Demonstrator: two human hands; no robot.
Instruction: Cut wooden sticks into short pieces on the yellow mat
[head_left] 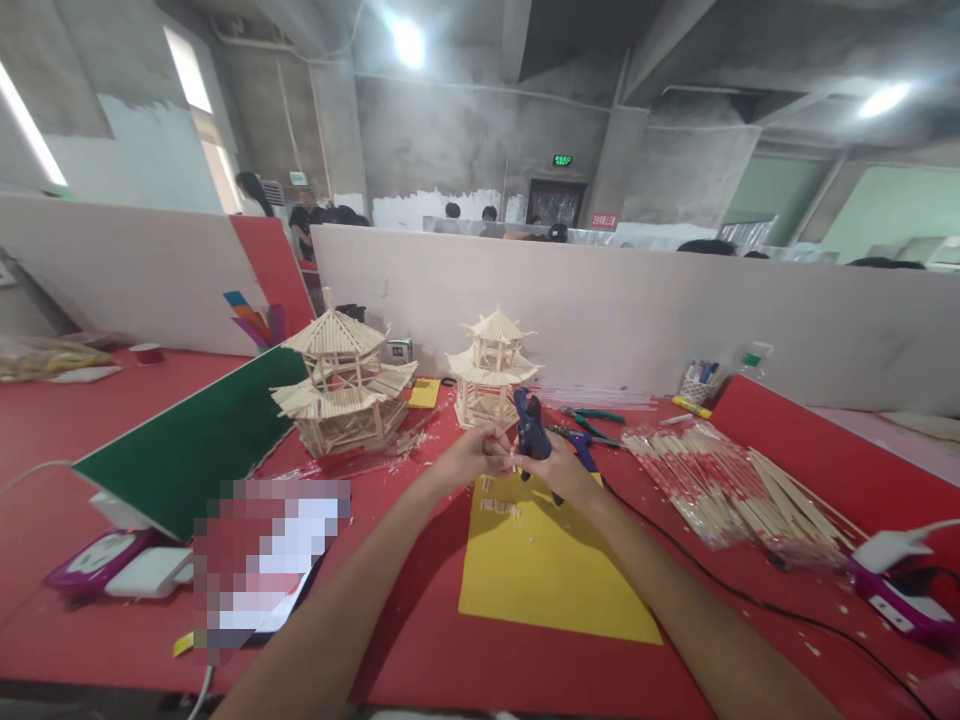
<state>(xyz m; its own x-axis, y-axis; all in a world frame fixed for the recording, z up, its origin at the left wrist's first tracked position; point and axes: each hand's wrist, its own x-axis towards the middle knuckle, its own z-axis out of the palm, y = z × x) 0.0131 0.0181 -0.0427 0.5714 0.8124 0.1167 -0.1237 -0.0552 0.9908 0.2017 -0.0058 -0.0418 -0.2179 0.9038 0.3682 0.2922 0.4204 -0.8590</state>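
Observation:
My right hand (556,468) is wrapped round a dark blue hand tool (533,432), which has a jaw-like head at the top and a handle end below the palm. Close beside it, my left hand (480,452) is pinched, and a small pale stick piece shows at its fingertips by the tool; most of that piece is hidden. Below the hands lies a yellow sheet (555,570) with a row of short stick pieces (500,507) on it. Just behind the hands stands a smaller wooden-stick pagoda (496,365).
A larger stick pagoda (341,385) stands at left. Behind my right hand lie a blue glue gun (583,446) and green-handled pliers (596,414). Bagged sticks (705,475) lie at right; a black cable (697,570) crosses there. A blurred-out device (262,570) and power strips sit near the edges.

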